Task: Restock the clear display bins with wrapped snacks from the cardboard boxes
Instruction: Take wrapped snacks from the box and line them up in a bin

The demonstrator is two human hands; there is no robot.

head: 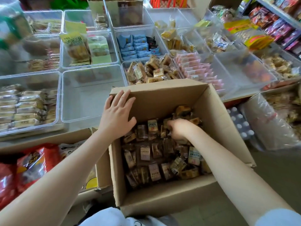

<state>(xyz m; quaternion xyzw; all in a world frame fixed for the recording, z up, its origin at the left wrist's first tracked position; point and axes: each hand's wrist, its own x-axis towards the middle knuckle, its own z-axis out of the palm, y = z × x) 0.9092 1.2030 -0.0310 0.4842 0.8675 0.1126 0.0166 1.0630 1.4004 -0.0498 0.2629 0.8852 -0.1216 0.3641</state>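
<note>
Head view, restocking in progress. An open cardboard box (164, 144) stands at the near edge of the bench (78, 126), its far wall against a clear display bin (146, 70) already piled with brown wrapped snacks. The box is well stocked with the same kind of snacks (154, 154), lying loose and jumbled, so much of the transfer appears still to be done. The left hand (118, 111) lies with fingers spread and straight over the box's far left corner, the thumb inside the wall; this looks like a bracing hold, keeping the box steady and its flap out of the way. The right hand (179, 129) reaches down into the box near its far wall, fingers curled into the snacks, apparently gathering a handful; how many packets it grips cannot be told. Left of the filled bin, an empty clear bin (91, 98) stands at the bench's near edge. Other bins behind hold blue packets (136, 46) and pink packets (197, 69). Left of the box, red snack bags (32, 163) fill another carton.
</note>
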